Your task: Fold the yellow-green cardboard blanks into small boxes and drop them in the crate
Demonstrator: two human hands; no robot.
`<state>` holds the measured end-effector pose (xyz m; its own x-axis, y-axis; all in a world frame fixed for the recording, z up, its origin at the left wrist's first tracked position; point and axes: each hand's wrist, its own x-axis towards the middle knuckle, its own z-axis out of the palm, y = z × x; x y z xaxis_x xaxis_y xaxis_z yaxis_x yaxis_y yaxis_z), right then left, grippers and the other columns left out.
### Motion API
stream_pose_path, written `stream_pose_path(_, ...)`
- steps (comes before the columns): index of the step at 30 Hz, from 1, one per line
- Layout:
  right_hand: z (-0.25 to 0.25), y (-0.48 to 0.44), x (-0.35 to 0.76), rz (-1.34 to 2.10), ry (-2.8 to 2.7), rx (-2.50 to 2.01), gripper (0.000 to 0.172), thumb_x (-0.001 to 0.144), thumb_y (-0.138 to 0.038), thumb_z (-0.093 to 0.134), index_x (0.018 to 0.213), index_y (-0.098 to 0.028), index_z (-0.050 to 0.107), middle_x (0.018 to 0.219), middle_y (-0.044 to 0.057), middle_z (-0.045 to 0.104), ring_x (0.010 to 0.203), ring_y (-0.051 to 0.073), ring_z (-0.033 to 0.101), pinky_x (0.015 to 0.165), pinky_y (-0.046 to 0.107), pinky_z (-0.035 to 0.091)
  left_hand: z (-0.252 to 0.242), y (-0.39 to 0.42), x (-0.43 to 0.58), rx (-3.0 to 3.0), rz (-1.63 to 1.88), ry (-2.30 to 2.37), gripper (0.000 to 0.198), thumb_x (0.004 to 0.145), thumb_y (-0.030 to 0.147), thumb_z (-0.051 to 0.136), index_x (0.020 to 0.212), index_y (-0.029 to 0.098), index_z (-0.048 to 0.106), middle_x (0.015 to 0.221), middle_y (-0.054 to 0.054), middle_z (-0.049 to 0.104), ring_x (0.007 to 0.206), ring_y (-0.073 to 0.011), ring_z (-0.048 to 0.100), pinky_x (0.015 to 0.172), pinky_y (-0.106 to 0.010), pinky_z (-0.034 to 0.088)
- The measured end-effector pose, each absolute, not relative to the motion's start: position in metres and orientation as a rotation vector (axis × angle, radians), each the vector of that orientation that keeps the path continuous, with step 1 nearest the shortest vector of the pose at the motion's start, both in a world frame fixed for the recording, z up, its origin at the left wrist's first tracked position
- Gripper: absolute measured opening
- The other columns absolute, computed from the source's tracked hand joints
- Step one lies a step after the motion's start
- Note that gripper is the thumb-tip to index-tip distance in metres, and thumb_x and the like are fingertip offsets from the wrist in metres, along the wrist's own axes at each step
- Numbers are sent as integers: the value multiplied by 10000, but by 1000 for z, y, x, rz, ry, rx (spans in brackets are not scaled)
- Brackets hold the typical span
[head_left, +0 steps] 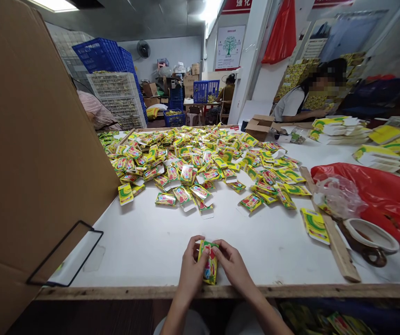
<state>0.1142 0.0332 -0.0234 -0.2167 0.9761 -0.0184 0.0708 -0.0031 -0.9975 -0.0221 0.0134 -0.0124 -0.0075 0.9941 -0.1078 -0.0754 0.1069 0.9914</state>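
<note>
- Table: white top, wood strip along near edge; bare stretch between hands and pile.
- Big carton: brown, far and near left, walls off that side.
- Pile: many small printed boxes across the far middle, several with white flaps sticking out.
- Red bag: right side, well apart from hands.
- Left hand: holds the left side of a small box, thumb on its front.
- Right hand: pinches the same box at its upper right, thumb on front, grip narrow.
- Small box: near middle, between both hands, just inside the near edge, printed face up; can't tell if its bottom touches the table.
- Handling, my guess: very light, thin card, stiff along folded edges, soft mid-panel; glossy, so slightly slippery. Dents or creases easily.
- Best hold: side edges, fingers behind, thumbs light; avoid squeezing the front panel or pulling flaps.
</note>
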Motion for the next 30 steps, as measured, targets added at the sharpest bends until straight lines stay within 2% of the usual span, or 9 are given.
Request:
stream_pose_path(13, -22, 34, 113, 1364, -1391, -1126, 296, 851, -420, 546, 980, -168, 634, 961, 72, 664, 864, 218, 596, 785, 310, 461, -14, 15, -22, 1069, 1167, 1238, 318, 829, 358, 542, 1105, 211, 480, 877, -34, 569, 745, -151, 576, 663, -248, 471)
stream_pose_path(30, -21, 34, 114, 1375, -1403, -1139, 356, 836, -466, 546, 993, -159, 634, 956, 80, 667, 864, 223, 602, 779, 308, 474, -14, 15, -23, 1068, 1155, 1244, 315, 835, 343, 535, 1109, 204, 467, 886, -43, 569, 763, -161, 585, 677, -263, 477)
